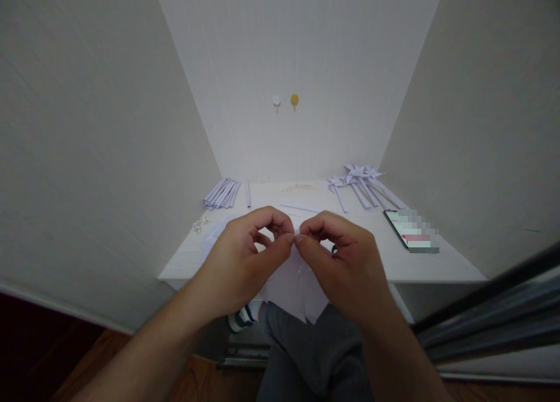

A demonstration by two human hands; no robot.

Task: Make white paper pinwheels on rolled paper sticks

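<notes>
Close together above the front edge of the white desk, my left hand [252, 247] and my right hand [343, 253] pinch the top of a white piece of paper [289, 288] between thumbs and fingertips. The paper hangs down below the fingers, over my lap, with a slit at its lower edge. Exactly what the fingertips press is hidden. Behind my left hand, more white paper sheets [212, 238] lie on the desk. A thin rolled paper stick [301, 207] rests just beyond both hands.
Rolled paper sticks [221, 193] are bundled at the back left, with a single stick [248, 195] beside them. Small loose bits [200, 225] lie nearer. Paper pinwheels [359, 174] on sticks lie back right, behind a phone [405, 230]. Walls enclose the desk [455, 268].
</notes>
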